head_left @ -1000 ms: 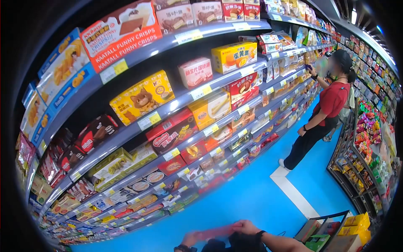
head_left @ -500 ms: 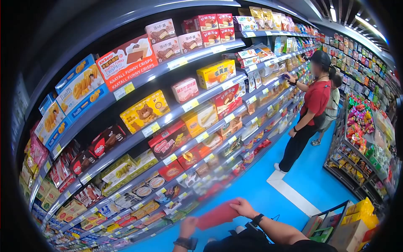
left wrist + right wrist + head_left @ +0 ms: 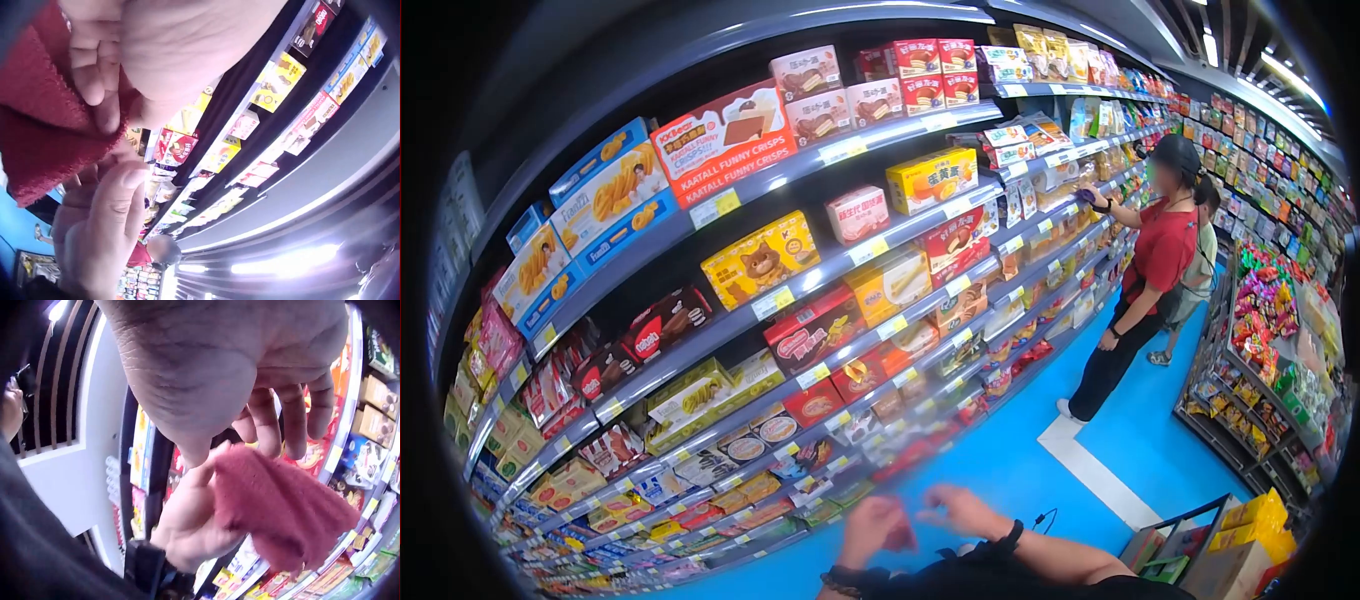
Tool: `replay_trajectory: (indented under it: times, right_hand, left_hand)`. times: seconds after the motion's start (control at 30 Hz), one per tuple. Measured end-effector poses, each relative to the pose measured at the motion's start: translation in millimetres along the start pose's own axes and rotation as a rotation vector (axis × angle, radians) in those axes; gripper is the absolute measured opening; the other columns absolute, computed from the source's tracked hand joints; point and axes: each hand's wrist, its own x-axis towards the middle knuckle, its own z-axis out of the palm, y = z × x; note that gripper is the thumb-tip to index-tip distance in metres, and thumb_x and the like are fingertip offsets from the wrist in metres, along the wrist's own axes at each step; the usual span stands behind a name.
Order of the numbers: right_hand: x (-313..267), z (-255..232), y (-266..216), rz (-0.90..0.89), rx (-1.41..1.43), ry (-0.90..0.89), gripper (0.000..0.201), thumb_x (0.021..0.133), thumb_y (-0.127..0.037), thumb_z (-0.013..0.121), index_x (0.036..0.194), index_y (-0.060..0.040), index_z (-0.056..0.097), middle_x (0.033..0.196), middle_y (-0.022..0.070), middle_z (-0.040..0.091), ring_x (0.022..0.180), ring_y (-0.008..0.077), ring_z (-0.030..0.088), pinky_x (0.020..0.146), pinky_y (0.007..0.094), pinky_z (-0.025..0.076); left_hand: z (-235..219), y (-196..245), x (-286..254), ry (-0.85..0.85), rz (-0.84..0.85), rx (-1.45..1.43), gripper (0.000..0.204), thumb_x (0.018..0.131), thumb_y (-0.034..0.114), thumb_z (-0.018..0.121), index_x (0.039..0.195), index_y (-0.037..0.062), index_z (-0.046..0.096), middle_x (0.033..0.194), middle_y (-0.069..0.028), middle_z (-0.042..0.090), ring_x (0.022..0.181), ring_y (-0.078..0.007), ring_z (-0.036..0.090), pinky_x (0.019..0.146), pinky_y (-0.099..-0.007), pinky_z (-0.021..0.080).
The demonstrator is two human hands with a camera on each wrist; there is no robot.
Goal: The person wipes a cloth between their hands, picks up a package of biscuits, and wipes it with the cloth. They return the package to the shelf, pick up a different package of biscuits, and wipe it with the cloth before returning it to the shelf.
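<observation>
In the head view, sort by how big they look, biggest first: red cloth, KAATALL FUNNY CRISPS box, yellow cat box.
1. KAATALL FUNNY CRISPS box
2. Yellow cat box
3. Red cloth, blurred in the left hand

This is a shop, as the long shelves (image 3: 890, 135) of boxed snacks (image 3: 761, 260) with price labels (image 3: 773, 302) show.

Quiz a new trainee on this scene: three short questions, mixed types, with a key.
1. Which of the camera wearer's hands grips the red cloth?
2. True or false: in the head view, the standing person in the red top has one hand out at the shelves.
3. In the head view, the yellow box with the cat picture is on which side of the pink box? (a) left (b) right

Key: 1. The left hand. 2. True. 3. a.
</observation>
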Motion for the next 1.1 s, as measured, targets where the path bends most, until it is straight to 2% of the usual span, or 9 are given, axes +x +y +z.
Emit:
replay_trajectory:
  times: [0.1, 0.3, 0.5, 0.6, 0.73, 0.83, 0.93, 1.07, 1.1]
  right_hand:
    - [-5, 11, -44, 0.021, 0.071, -0.126, 0.043, 0.095, -0.041, 0.076, 0.117, -0.0047, 0.064, 0.098, 0.0149, 0.073, 0.088, 0.0346, 0.072, 0.079, 0.0425, 0.057]
    - [6, -7, -59, -0.016, 0.169, -0.122, 0.034, 0.102, -0.034, 0.069, 0.118, -0.0052, 0.066, 0.096, 0.0125, 0.077, 0.083, 0.0321, 0.076, 0.074, 0.0399, 0.06]
    - [12, -38, -71, 0.094, 0.466, -0.313, 0.03, 0.107, -0.026, 0.059, 0.13, -0.0079, 0.067, 0.094, 0.0119, 0.074, 0.086, 0.0246, 0.076, 0.079, 0.037, 0.059]
    - [16, -34, -57, -0.068, 0.247, -0.064, 0.028, 0.109, -0.024, 0.055, 0.126, -0.0079, 0.07, 0.094, 0.0124, 0.073, 0.083, 0.0243, 0.075, 0.076, 0.0369, 0.059]
    - [17, -40, -49, -0.04, 0.273, -0.071, 0.026, 0.108, -0.024, 0.057, 0.123, -0.0082, 0.071, 0.096, 0.0135, 0.073, 0.084, 0.0272, 0.075, 0.076, 0.0378, 0.059]
    - [14, -42, -40, -0.103, 0.178, -0.024, 0.025, 0.105, -0.022, 0.063, 0.122, -0.0085, 0.073, 0.1, 0.0152, 0.075, 0.086, 0.0311, 0.074, 0.077, 0.0374, 0.059]
    - [14, -52, -31, -0.189, 0.079, 0.041, 0.022, 0.102, -0.023, 0.067, 0.116, -0.0083, 0.075, 0.098, 0.014, 0.076, 0.084, 0.0299, 0.074, 0.075, 0.0363, 0.059]
    - [8, -68, -26, -0.232, 0.097, 0.024, 0.017, 0.099, -0.022, 0.072, 0.108, -0.0077, 0.077, 0.095, 0.0116, 0.077, 0.081, 0.0284, 0.074, 0.073, 0.035, 0.059]
    - [8, -70, -21, -0.261, 0.099, 0.032, 0.017, 0.099, -0.022, 0.073, 0.108, -0.0077, 0.077, 0.094, 0.0113, 0.077, 0.08, 0.0279, 0.074, 0.072, 0.0346, 0.059]
  left_hand:
    - [7, 3, 0, -0.025, -0.012, -0.132, 0.023, 0.094, 0.004, 0.076, 0.111, 0.0014, 0.062, 0.094, -0.0067, 0.071, 0.084, -0.0128, 0.07, 0.073, -0.0287, 0.058]
    - [11, 35, -15, -0.056, 0.072, -0.089, 0.025, 0.092, -0.002, 0.076, 0.114, 0.0004, 0.063, 0.101, -0.0066, 0.07, 0.089, -0.0126, 0.068, 0.077, -0.0278, 0.057]
    - [13, 27, -11, -0.046, 0.157, -0.089, 0.027, 0.091, -0.002, 0.076, 0.115, -0.0004, 0.064, 0.104, -0.0059, 0.068, 0.093, -0.012, 0.066, 0.082, -0.028, 0.056]
    - [6, 17, -4, 0.017, 0.226, 0.038, 0.027, 0.09, -0.004, 0.074, 0.115, -0.0007, 0.063, 0.103, -0.0049, 0.067, 0.094, -0.0121, 0.065, 0.085, -0.0291, 0.055]
    - [4, 17, 4, 0.089, 0.364, 0.267, 0.023, 0.091, -0.003, 0.067, 0.114, 0.0008, 0.063, 0.101, -0.0041, 0.065, 0.093, -0.0134, 0.064, 0.082, -0.0302, 0.055]
    - [27, 58, -11, 0.157, 0.37, 0.415, 0.02, 0.097, 0.002, 0.063, 0.117, 0.0016, 0.063, 0.102, -0.0055, 0.066, 0.091, -0.0139, 0.067, 0.078, -0.0305, 0.055]
    - [30, 36, -4, -0.004, 0.209, 0.346, 0.019, 0.102, 0.009, 0.062, 0.119, 0.002, 0.065, 0.1, -0.0058, 0.069, 0.087, -0.014, 0.07, 0.076, -0.0319, 0.055]
    - [47, 129, -33, -0.358, -0.184, 0.455, 0.041, 0.094, 0.025, 0.075, 0.129, 0.0047, 0.066, 0.11, -0.0152, 0.075, 0.102, -0.0268, 0.075, 0.086, -0.0399, 0.059]
    - [37, 77, -22, -0.25, 0.275, 0.676, 0.039, 0.092, 0.023, 0.077, 0.125, 0.0051, 0.069, 0.1, -0.0101, 0.076, 0.087, -0.0163, 0.072, 0.077, -0.0337, 0.057]
